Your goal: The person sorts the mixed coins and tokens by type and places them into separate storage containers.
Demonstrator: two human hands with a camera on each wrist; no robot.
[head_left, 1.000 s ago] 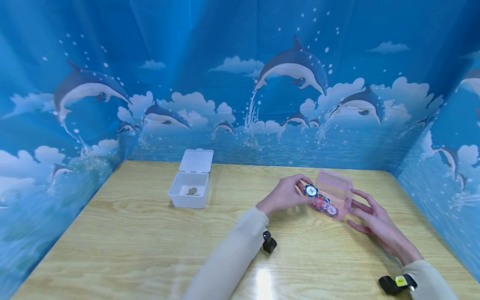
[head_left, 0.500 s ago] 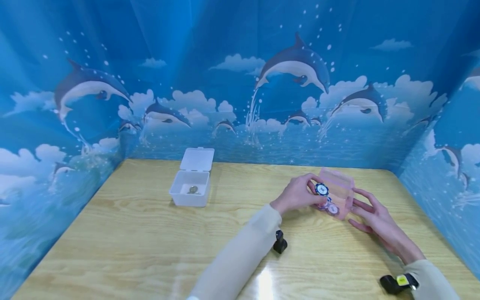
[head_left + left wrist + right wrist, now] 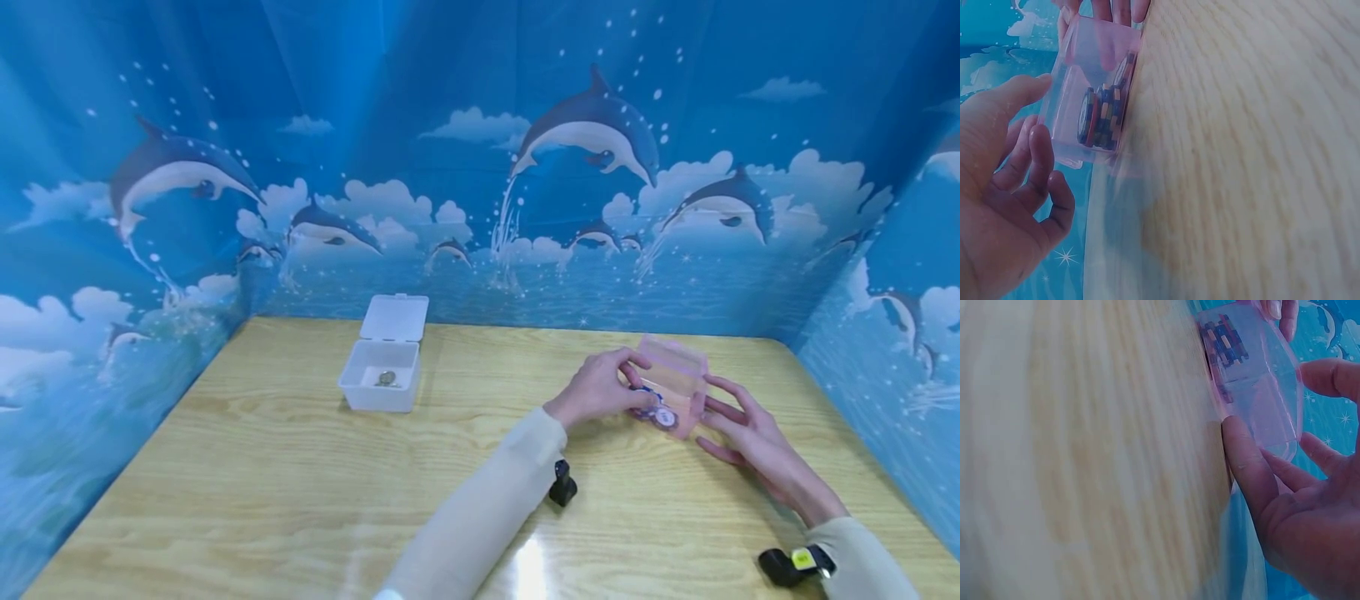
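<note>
A see-through pink plastic box [image 3: 686,421] stands on the right side of the table. Several poker chips [image 3: 664,417] lie inside it, dark-edged and bunched together in the left wrist view, where the chips [image 3: 1107,119] show through the wall. My left hand [image 3: 602,387] is at the box's left rim, thumb and fingers parted with nothing between them. On the opposite side, my right hand [image 3: 757,442] rests its spread fingertips against the pink box. In the right wrist view, that hand's fingers [image 3: 1254,465] reach the wall, one low beside the table.
Farther left stands a translucent white box [image 3: 381,398] with its lid [image 3: 395,320] raised and a few coins [image 3: 386,378] inside. A blue dolphin-print curtain [image 3: 480,167] rises behind and beside the wooden table [image 3: 300,500].
My left hand has moved right over the pink box with a blue-and-white poker chip and let it go inside. My right hand has stayed at the box's right side.
</note>
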